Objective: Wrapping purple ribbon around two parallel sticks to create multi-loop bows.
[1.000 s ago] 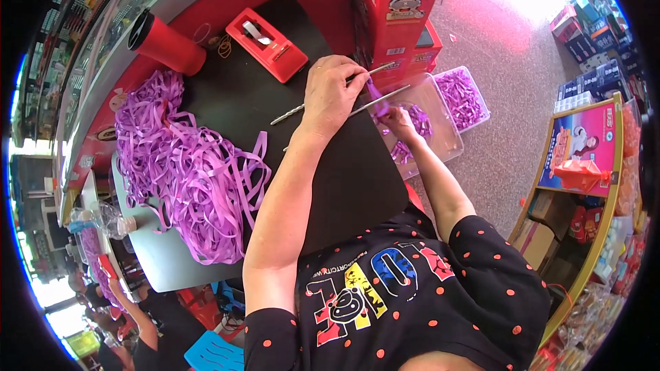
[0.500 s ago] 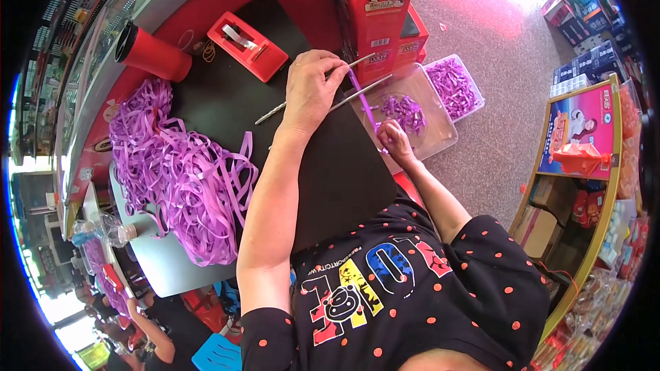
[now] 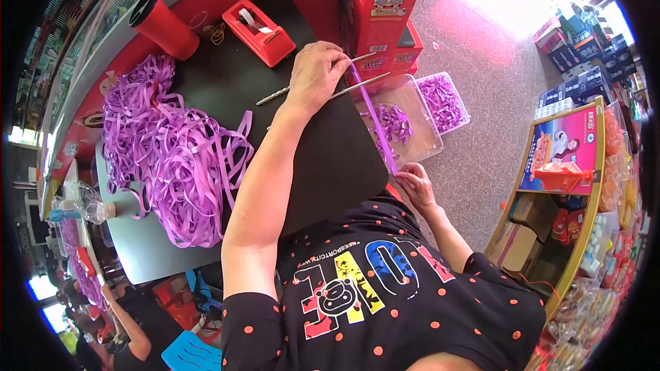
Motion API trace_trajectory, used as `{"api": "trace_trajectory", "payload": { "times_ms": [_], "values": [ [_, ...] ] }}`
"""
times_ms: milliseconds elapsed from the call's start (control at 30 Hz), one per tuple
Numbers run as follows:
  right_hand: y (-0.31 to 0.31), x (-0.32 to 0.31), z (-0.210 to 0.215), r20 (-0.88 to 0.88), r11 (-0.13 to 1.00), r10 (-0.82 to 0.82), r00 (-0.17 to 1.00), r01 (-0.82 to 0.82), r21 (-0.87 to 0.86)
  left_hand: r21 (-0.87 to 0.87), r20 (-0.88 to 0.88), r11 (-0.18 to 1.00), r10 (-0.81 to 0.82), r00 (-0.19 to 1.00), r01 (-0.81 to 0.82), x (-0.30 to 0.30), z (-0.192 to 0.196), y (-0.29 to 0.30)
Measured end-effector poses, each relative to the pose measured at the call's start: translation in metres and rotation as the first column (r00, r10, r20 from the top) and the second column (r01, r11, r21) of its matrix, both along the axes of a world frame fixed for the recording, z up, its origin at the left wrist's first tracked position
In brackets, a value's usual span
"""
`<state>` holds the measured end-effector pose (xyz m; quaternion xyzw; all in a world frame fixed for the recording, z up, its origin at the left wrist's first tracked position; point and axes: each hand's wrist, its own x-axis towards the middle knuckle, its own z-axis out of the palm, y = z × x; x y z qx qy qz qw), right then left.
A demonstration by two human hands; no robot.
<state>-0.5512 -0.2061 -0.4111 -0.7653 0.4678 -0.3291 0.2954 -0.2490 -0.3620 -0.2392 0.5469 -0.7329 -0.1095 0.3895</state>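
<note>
The ribbon [image 3: 372, 111] is pulled long and straight between two hands.
The left hand [image 3: 318, 74] has its fingers closed on a thin stick [image 3: 273, 96] by the ribbon's top end, with another stick [image 3: 375, 80] beside it. The right hand [image 3: 414, 182] pinches the ribbon's low end, at 5 o'clock from the left hand. A second ago the ribbon was bunched up close to the left hand; now the right hand has gone much farther down. From the left hand, a clear tub [image 3: 422, 134] with purple bits is at 4 o'clock, and a full tub [image 3: 455, 128] is between 3 and 4. On the table [image 3: 330, 172], a big purple pile [image 3: 185, 165] sits at 8 o'clock and a red tape holder [image 3: 269, 45] at 10.
</note>
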Motion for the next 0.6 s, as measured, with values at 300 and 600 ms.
{"api": "trace_trajectory", "payload": {
  "times_ms": [300, 600],
  "values": [
    [0.037, -0.005, 0.102, -0.215, 0.920, 0.036, 0.976, -0.116, -0.374, -0.105, 0.002, 0.993, -0.053, 0.999, 0.053, 0.011, -0.011, -0.016],
    [0.040, 0.001, 0.113, -0.116, 0.908, 0.265, 0.957, -0.288, -0.305, -0.021, 0.042, 1.000, -0.022, 0.999, 0.023, 0.004, -0.010, -0.011]
  ]
}}
